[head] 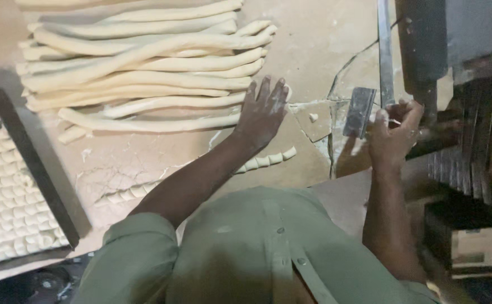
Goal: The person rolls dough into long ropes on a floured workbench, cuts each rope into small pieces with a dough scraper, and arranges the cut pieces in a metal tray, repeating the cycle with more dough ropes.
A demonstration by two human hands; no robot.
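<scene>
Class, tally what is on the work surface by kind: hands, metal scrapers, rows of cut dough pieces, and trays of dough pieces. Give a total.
Hands: 2, left hand, right hand
Metal scraper: 1
Row of cut dough pieces: 1
Tray of dough pieces: 1
Total: 5

The dough ropes (pixel 139 73) are all a pale cream, same as the little cut pieces (pixel 7 208) packed in the tray, which has a dark, near-black rim (pixel 32 163). The table (pixel 308 45) is a dusty tan with whitish flour patches and crack lines. The left hand (pixel 261 112) has white flour smudged over the fingers. The scraper blade (pixel 359 111) is dull grey metal. The shirt (pixel 246 253) is a plain olive green with small matching buttons.
</scene>
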